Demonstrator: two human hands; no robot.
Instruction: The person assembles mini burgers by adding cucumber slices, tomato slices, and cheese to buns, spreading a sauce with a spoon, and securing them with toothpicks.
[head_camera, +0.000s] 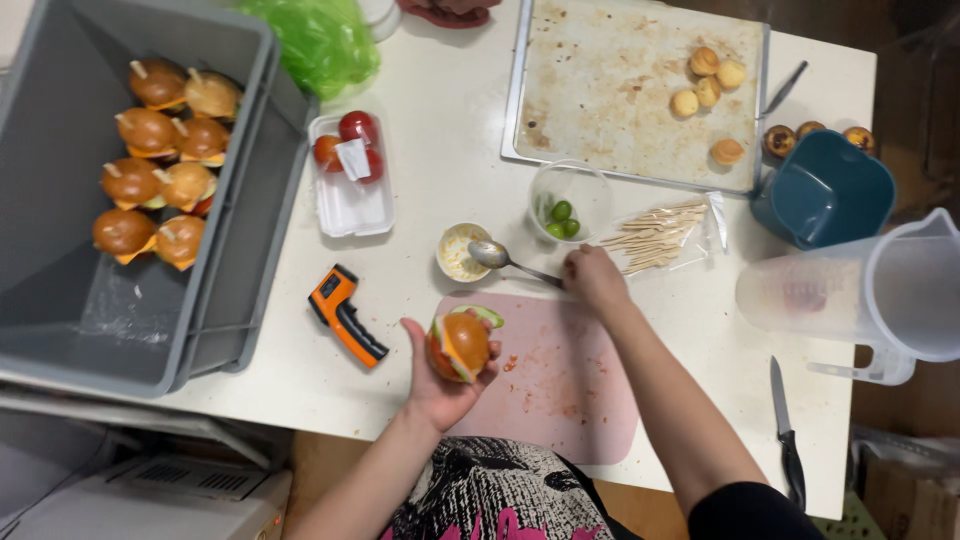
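Note:
My left hand (440, 375) is closed around a small burger (461, 345) with cheese, tomato and cucumber showing, held over the left edge of a pink cutting board (560, 400). Farther right, my right hand (594, 278) rests at the board's far edge with its fingers closed near the handle of a metal spoon (500, 258). The spoon's bowl lies beside a small white sauce cup (458, 250). A bag of wooden picks (660, 235) sits just right of that hand.
A grey bin (60, 300) at left holds several finished burgers (160, 160) with picks. Also on the white table: tomato tray (345, 205), orange thermometer gun (342, 312), clear bowl with green olives (565, 218), baking tray (600, 110) with buns, blue container (825, 190), clear jug (870, 295), knife (788, 435).

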